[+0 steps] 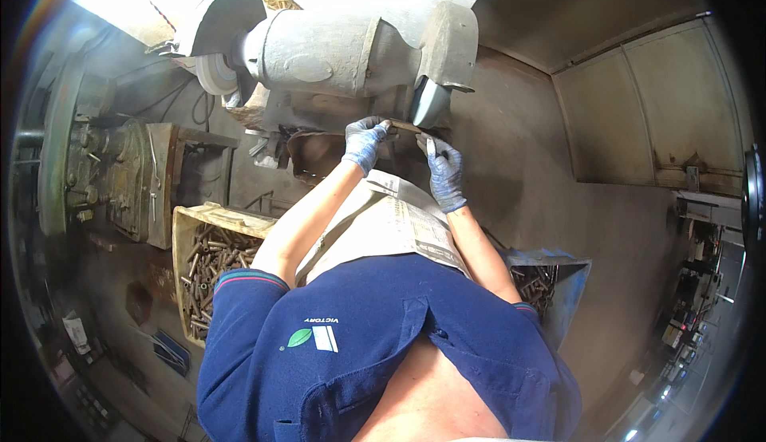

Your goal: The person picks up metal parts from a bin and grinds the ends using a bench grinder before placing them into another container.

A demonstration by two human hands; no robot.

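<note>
A short brownish metal rod (pixel 406 126) spans the gap between my two gloved hands. My left hand (pixel 365 142), in a blue-grey work glove, pinches its left end. The fingers of my right hand (pixel 444 169), gloved alike, are closed at the other end. Just above the rod is the right wheel (pixel 431 104) of a large grey bench grinder (pixel 319 53); whether rod and wheel touch I cannot tell. A metal hood covers most of that wheel. Newspaper sheets (pixel 399 219) cover my lap below the hands.
To my left stands a yellowish crate (pixel 182 282) full of short metal parts; to my right, a blue bin (pixel 570 290) holds similar pieces. The grinder's pale left wheel (pixel 214 73) is partly exposed. A greenish machine (pixel 120 179) stands far left, and metal panels (pixel 638 107) rise at right.
</note>
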